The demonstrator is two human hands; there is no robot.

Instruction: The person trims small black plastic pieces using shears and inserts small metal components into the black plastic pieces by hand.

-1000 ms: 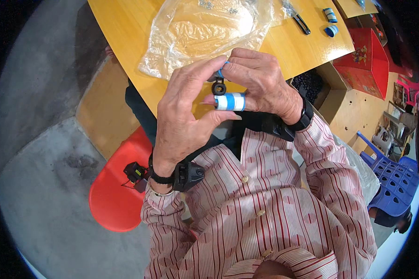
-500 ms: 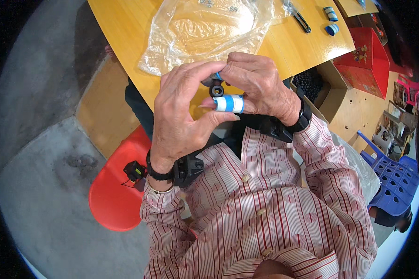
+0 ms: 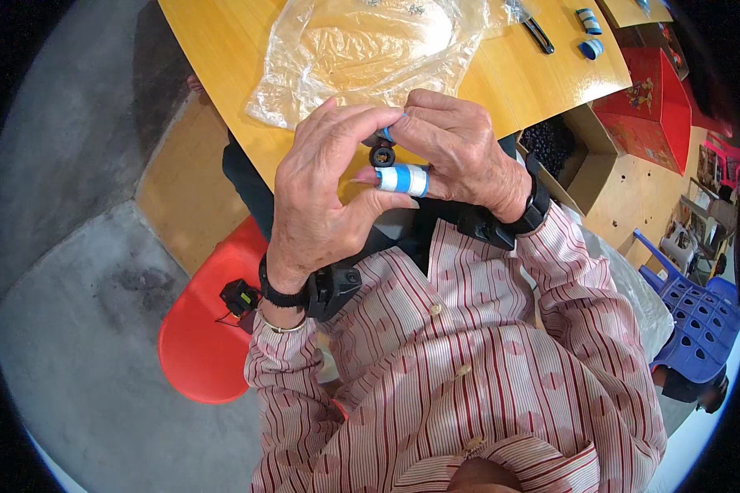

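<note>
My right hand (image 3: 467, 148) curls its fingers in toward my left hand, pinching a small black ring-shaped part (image 3: 382, 155) that faces up with a hole in its middle. A blue-and-white striped wrap (image 3: 402, 180) covers my right thumb, whose tip pokes out at the left. Another bit of blue wrap (image 3: 384, 133) shows at a right fingertip. My left hand (image 3: 321, 185) arches around the part, its fingertips meeting the right fingers above it. The left thumb lies just below the striped wrap. Whether the left fingers grip the part is hidden.
Beyond my hands, a clear plastic bag (image 3: 362, 66) with small metal bits lies on the yellow table (image 3: 518, 90). A black cutter (image 3: 537, 34) and two striped wraps (image 3: 590, 49) are at the right. A cardboard box (image 3: 594, 177) holds black parts (image 3: 548, 145). A red stool (image 3: 201, 345) stands left.
Both hands keep nearly the same pose around the black ring-shaped part. The part and wrapped thumb have shifted very slightly; the view has moved a little.
</note>
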